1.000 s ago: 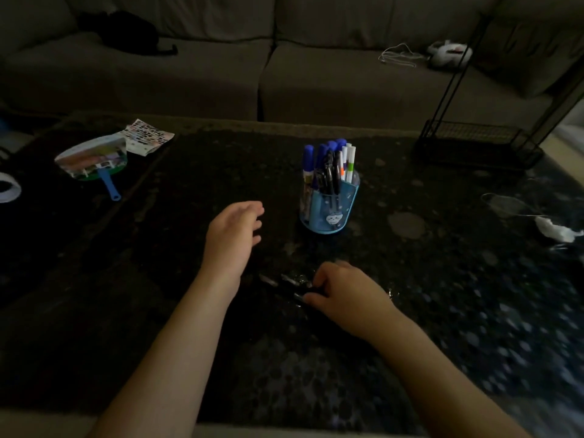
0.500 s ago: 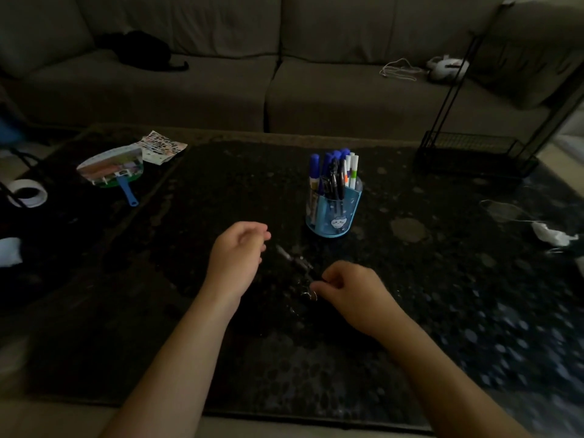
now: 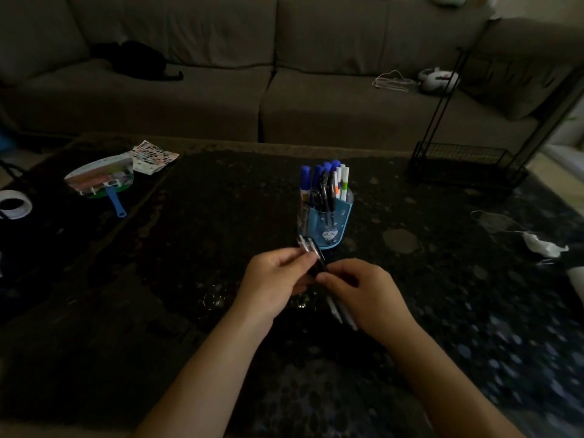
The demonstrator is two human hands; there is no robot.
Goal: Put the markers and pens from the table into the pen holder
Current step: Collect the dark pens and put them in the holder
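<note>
A blue pen holder stands in the middle of the dark table, filled with several blue-capped markers and pens. Just in front of it, both hands meet above the table. My left hand pinches the upper end of a small bundle of pens, dark with clear tops. My right hand grips the same bundle lower down; the pale tips stick out below it toward me. The bundle slants from the holder's base down toward my right wrist.
A hand fan with a blue handle and a printed sheet lie at the table's far left. A tape roll sits at the left edge. A black wire rack stands at the far right; crumpled white paper lies right. A sofa runs behind.
My right hand has lifted the pens off the table. My left hand moved right and closed on their upper end, so both hands now hold the bundle.
</note>
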